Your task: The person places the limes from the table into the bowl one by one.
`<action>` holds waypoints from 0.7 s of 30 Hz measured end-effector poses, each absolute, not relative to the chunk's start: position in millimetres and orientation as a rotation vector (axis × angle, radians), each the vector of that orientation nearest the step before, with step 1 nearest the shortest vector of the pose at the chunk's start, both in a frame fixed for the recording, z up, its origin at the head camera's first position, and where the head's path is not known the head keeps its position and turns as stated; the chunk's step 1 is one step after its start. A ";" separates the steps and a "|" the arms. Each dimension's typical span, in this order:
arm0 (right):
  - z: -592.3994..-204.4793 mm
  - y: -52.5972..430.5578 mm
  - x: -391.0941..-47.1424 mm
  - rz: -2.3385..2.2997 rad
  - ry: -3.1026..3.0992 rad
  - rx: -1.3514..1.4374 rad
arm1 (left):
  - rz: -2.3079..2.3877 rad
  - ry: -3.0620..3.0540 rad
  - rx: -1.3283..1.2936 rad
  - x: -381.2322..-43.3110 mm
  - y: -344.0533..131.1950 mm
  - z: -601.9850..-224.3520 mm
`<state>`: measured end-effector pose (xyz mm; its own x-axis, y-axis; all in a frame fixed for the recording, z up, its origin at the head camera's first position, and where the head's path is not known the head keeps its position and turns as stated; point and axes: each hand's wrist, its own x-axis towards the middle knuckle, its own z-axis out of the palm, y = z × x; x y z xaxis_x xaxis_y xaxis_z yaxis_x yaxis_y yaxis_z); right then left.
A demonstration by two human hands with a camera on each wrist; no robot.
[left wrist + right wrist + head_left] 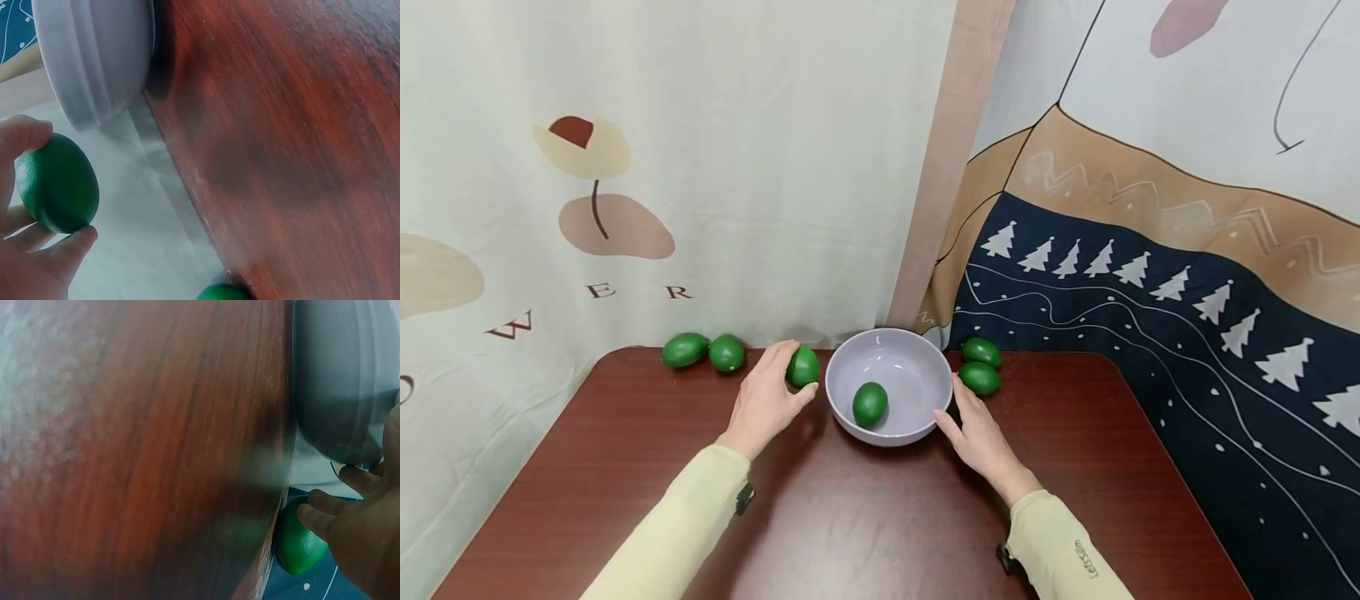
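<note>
My left hand (765, 400) pinches a green lime (803, 367) between thumb and fingers, just left of the pale lavender bowl (917, 379). In the left wrist view, the held lime (59, 184) is up beside the bowl's outer wall (94, 56). Another lime (870, 405) lies inside the bowl, toward its front left. My right hand (981, 433) rests against the bowl's right side, with thumb and fingers spread along the wall. The right wrist view shows its fingertips at the bowl (344, 375) and close to a lime (299, 540).
Two limes, one (685, 350) beside another (727, 353), lie at the back left of the brown table (880, 517). Two more, one (981, 352) behind the other (979, 378), sit right of the bowl. A printed curtain (760, 167) hangs behind the table's back edge.
</note>
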<state>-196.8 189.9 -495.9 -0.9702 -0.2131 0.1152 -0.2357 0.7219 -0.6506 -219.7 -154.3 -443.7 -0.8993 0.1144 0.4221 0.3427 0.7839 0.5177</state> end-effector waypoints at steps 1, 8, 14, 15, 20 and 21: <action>-495.4 189.7 -196.6 1.099 -2.888 0.374 | -0.858 -2.604 -0.349 -219.7 -153.6 -443.6; -493.8 189.7 -196.7 1.103 -2.921 0.362 | -0.870 -2.591 -0.355 -219.8 -148.4 -443.2; -495.0 189.6 -196.9 1.104 -2.905 0.366 | -0.885 -2.608 -0.356 -218.2 -143.2 -442.4; -495.2 189.5 -196.9 1.106 -2.903 0.367 | -0.884 -2.606 -0.358 -218.0 -142.3 -442.3; -495.5 189.4 -196.7 1.109 -2.902 0.367 | -0.883 -2.595 -0.370 -217.8 -138.7 -443.0; -495.3 189.4 -196.5 1.111 -2.900 0.367 | -0.881 -2.594 -0.371 -217.8 -138.1 -443.1</action>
<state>-196.5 189.4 -495.3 -0.9723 -0.2128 0.0965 -0.2228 0.7200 -0.6572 -217.8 -138.1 -443.1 -0.8951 0.1259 0.4277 0.3604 0.7691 0.5278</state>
